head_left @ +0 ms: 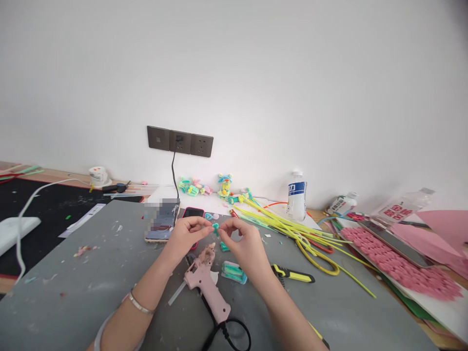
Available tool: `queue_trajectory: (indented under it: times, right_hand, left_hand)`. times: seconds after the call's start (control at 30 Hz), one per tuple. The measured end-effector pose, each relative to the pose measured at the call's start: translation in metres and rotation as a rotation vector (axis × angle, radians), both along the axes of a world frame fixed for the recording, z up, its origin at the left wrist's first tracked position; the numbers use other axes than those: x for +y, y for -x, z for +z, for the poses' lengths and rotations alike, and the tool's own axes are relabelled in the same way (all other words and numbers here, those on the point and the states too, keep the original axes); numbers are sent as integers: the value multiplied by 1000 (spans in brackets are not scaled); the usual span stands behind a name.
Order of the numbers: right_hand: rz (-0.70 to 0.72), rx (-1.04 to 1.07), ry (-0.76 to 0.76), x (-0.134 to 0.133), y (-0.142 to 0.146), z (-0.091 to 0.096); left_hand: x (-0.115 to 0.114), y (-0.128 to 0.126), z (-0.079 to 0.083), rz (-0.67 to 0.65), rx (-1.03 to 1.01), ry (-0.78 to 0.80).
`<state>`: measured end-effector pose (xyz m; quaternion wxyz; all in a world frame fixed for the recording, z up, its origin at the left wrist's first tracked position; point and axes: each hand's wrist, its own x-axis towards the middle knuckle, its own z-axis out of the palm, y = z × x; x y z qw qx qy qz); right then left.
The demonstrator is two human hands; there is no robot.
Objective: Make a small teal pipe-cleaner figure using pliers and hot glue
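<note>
My left hand (187,234) and my right hand (243,241) meet above the grey mat (91,282). Both pinch a small teal craft piece (215,227) between thumb and fingers. Under the hands lies a pink glue gun (206,282) with its black cord (228,334) running toward me. A small teal bundle (234,272) rests beside the gun, under my right wrist. Another teal bit (224,247) lies just below the pinched piece.
Two phones (163,222) lie behind my hands. Yellow pipe cleaners (292,229) spread to the right, with yellow-handled cutters (292,275), a white bottle (297,195) and a pink studded sheet (398,268). Small finished figures (224,185) stand by the wall under the sockets (180,141).
</note>
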<state>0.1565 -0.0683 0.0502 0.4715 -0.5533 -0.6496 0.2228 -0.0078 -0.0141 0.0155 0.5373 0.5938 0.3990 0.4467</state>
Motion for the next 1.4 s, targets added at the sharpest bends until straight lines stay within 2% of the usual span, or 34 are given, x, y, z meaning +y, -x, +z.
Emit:
queue_trajectory:
  times: [0.23, 0.53, 1.07, 1.4]
  right_hand:
    - [-12, 44, -22, 0, 2, -3]
    - [-33, 33, -7, -1, 0, -3]
    - [-40, 124, 6, -2, 4, -4]
    - [-38, 128, -4, -3, 5, -3]
  left_hand:
    - [1, 0, -2, -10, -17, -16]
    - [-1, 1, -1, -50, 59, -85]
    - [-4, -1, 1, 3, 45, -208]
    - [-6, -2, 3, 24, 48, -213]
